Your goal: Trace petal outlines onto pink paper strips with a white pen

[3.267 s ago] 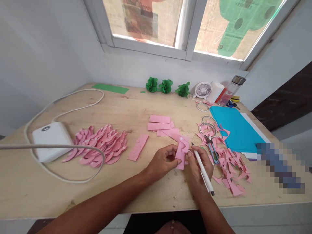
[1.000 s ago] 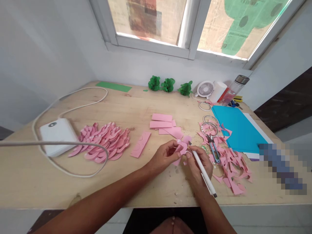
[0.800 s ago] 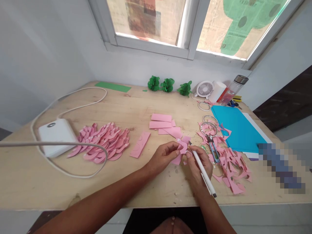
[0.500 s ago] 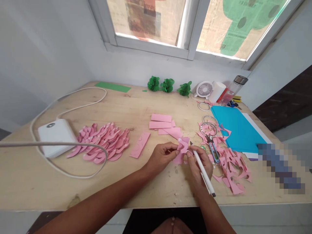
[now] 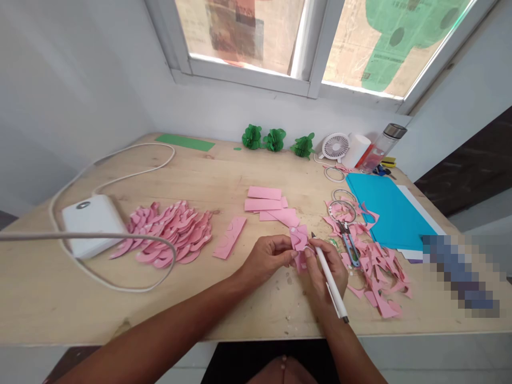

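Between my two hands is a small pink paper piece (image 5: 298, 238), with more pink paper just below it. My left hand (image 5: 267, 260) pinches its left edge between thumb and fingers. On the other side, my right hand (image 5: 328, 269) has its fingers closed around a white pen (image 5: 332, 281), the dark tip pointing up and away, and its fingertips also touch the paper. Several pink strips (image 5: 263, 205) lie just beyond my hands. A pink strip with curved outlines (image 5: 230, 238) rests left of them. Further left is a heap of curved pink cutouts (image 5: 172, 234).
Pink scraps (image 5: 386, 277) and small scissors (image 5: 350, 246) lie right of my right hand, beside a blue folder (image 5: 394, 213). A white power bank (image 5: 94, 226) with a looping cable sits left. Green paper balls (image 5: 274, 140), a fan (image 5: 336, 146) and a bottle (image 5: 383, 149) stand at the back.
The pink paper between my hands has turned flatter and more upright. My right hand and the pen have shifted slightly left.
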